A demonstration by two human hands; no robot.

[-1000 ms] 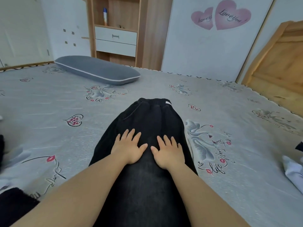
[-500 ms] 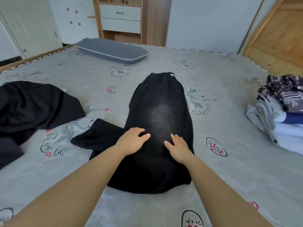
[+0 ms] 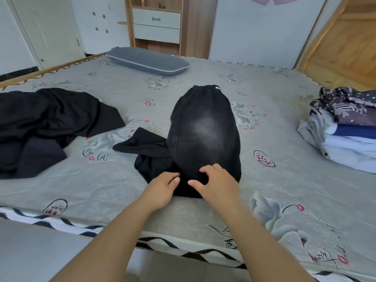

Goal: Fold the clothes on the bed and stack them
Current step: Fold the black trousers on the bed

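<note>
- You are mid-fold: the black jeans (image 3: 205, 135) lie lengthwise at the bed's (image 3: 203, 216) near edge.
- Your left hand (image 3: 162, 188) and right hand (image 3: 215, 184) curl at the near hem; whether they pinch it, I cannot tell.
- Next, probably lift that hem evenly toward the waistband.

trousers (image 3: 205, 131) mid-bed, loose clothes (image 3: 50, 121) left, stack (image 3: 345, 135) right, pillow (image 3: 148, 61) perhaps behind.

White walls, wooden shelf unit (image 3: 156, 21) with 2 drawers, white door (image 3: 46, 31).
</note>
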